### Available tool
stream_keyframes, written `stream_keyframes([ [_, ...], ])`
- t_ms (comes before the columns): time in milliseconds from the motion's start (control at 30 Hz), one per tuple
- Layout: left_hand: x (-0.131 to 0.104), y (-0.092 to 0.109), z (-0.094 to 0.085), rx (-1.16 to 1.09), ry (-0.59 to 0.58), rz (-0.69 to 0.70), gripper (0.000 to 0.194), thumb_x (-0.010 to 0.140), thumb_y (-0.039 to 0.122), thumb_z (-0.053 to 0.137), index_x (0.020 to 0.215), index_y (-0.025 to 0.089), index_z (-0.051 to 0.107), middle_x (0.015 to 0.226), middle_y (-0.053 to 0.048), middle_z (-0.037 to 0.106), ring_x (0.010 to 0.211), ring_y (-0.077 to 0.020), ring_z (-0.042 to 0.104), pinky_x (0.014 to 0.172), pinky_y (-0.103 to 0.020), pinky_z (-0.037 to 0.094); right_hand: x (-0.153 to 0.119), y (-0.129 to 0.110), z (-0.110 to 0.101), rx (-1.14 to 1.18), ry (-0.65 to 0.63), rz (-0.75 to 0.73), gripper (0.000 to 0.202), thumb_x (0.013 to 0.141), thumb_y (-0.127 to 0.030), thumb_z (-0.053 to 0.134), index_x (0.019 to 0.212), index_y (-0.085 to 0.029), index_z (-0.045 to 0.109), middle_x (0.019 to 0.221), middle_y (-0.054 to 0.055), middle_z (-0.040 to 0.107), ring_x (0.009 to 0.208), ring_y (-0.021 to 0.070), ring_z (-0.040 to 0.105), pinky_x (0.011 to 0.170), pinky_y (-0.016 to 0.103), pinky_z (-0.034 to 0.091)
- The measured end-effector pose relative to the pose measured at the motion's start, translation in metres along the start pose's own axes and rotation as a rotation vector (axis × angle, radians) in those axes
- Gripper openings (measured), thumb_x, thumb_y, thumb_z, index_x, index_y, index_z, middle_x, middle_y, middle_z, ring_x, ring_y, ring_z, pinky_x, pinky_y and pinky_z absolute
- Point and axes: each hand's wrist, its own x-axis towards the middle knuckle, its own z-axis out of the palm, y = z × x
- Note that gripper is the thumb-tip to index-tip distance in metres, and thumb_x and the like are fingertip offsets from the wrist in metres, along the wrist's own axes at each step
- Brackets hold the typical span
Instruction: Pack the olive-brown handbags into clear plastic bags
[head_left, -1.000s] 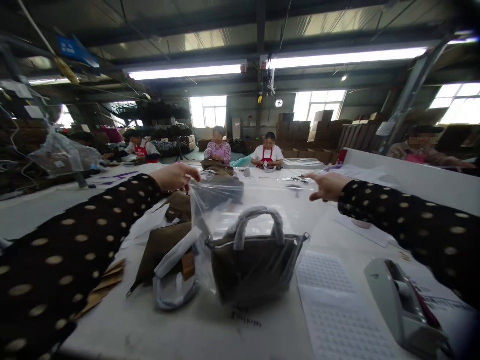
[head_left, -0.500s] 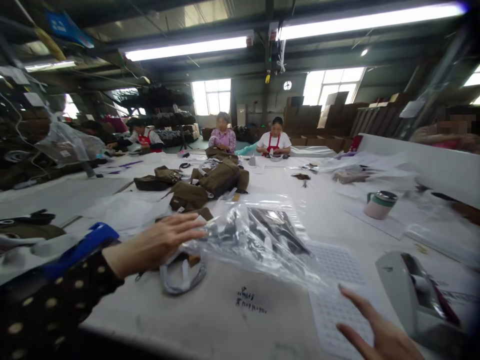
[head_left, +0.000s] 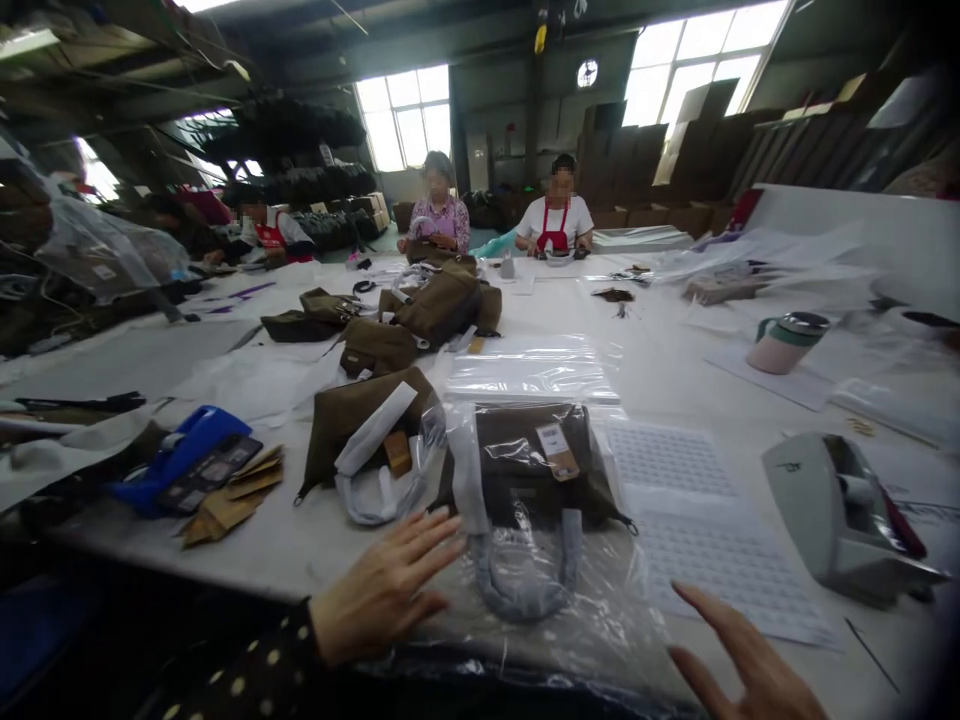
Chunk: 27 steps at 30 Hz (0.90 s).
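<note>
A dark olive handbag (head_left: 495, 440) lies flat inside a clear plastic bag (head_left: 600, 610) in front of me. Its wrapped handle points toward me, and a paper tag (head_left: 556, 452) shows through the plastic. My left hand (head_left: 401, 575) rests flat at the plastic bag's left side, fingers stretched out. Off the right side, my right hand (head_left: 739, 655) hovers with thumb and fingers apart, holding nothing. Left of the plastic bag lies a second olive handbag (head_left: 330, 425), its handle wrapped in white and grey, with a small brown tag on it.
More olive bags (head_left: 442, 310) are piled farther back. At left sit a blue tape dispenser (head_left: 169, 465), a phone and brown paper tags (head_left: 225, 510). At right are label sheets (head_left: 720, 540), a grey tape dispenser (head_left: 832, 520) and a pink mug (head_left: 786, 345). Co-workers sit across the table.
My left hand has moved down and toward me along the plastic bag. The plastic now lies flatter, showing the handbag inside. The view has tilted down.
</note>
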Motion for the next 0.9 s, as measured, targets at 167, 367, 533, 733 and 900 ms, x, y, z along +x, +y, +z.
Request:
stream_keyframes([
  [167,0.053,-0.014,0.076,0.246,0.159,0.077,0.062,0.084,0.058,0.035,0.135,0.023,0.034,0.140,-0.002,0.038,0.132,-0.0249,0.022,0.110,-0.046,0.004,0.037,-0.022,0.085,-0.133,-0.017,-0.469,0.073,0.071,-0.058,0.056,0.134,-0.026,0.035,0.142,0.011,0.029,0.127,0.0345,0.027,0.102,0.051,0.018],
  [367,0.050,-0.018,0.104,0.194,0.019,0.048,0.065,0.080,0.062,0.038,0.134,0.026,0.036,0.139,-0.005,0.039,0.132,-0.0312,0.021,0.107,-0.054,0.011,0.014,-0.010,0.129,-0.062,-0.179,-0.444,0.080,0.069,-0.065,0.051,0.136,-0.027,0.031,0.143,0.012,0.025,0.128,0.0380,0.023,0.097,0.057,0.024],
  [533,0.083,0.022,0.048,-0.171,0.090,-0.018,0.041,0.086,0.041,0.044,0.122,0.023,0.050,0.136,-0.009,0.043,0.127,-0.0294,0.033,0.104,-0.049,0.028,0.011,0.009,0.069,0.054,-0.082,-0.248,0.061,0.079,-0.045,0.052,0.133,-0.020,0.037,0.141,0.014,0.028,0.129,0.0346,0.025,0.096,0.052,0.036],
  [733,0.183,0.091,0.045,-0.912,-0.065,-0.257,0.024,0.086,0.029,0.043,0.102,0.021,0.059,0.101,-0.004,0.065,0.093,-0.0166,0.060,0.084,-0.028,0.048,-0.008,0.106,0.034,-0.020,0.148,0.175,0.027,0.085,-0.029,0.047,0.109,-0.019,0.054,0.115,0.009,0.056,0.106,0.0234,0.054,0.088,0.042,0.048],
  [900,0.287,0.114,0.090,-0.845,-0.175,-0.258,0.030,0.085,0.027,0.043,0.110,0.015,0.055,0.107,-0.006,0.064,0.095,-0.0142,0.059,0.086,-0.025,0.046,-0.020,0.155,0.028,-0.050,0.177,0.300,0.028,0.083,-0.034,0.050,0.106,-0.019,0.056,0.110,0.009,0.058,0.100,0.0228,0.056,0.085,0.040,0.049],
])
